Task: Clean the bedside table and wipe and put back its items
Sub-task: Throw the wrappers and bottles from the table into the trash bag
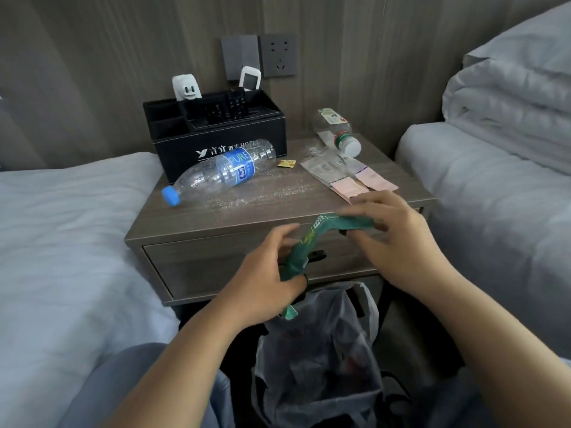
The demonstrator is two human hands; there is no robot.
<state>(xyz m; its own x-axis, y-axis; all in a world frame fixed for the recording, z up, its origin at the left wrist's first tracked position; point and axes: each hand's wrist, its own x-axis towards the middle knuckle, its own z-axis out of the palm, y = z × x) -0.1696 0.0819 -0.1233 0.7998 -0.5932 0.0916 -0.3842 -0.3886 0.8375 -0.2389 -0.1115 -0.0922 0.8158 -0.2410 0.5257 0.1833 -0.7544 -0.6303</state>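
Note:
A grey wooden bedside table (191, 223) is strewn with white crumbs. On it lie a clear bottle with a blue cap and label (221, 174), a second clear bottle with a green label (336, 131), clear and pink sachets (349, 177) and a small yellow wrapper (286, 163). A black organiser box (247, 140) at the back holds remotes. In front of the drawer, my left hand (265, 279) grips the lower end of a crumpled green wrapper (312, 239), and my right hand (398, 236) pinches its upper end.
A grey plastic bag of rubbish (318, 359) hangs open below my hands. White beds flank the table, left (61, 242) and right (494, 211), with a folded duvet (513, 94) on the right one. A wall socket (278, 55) sits behind.

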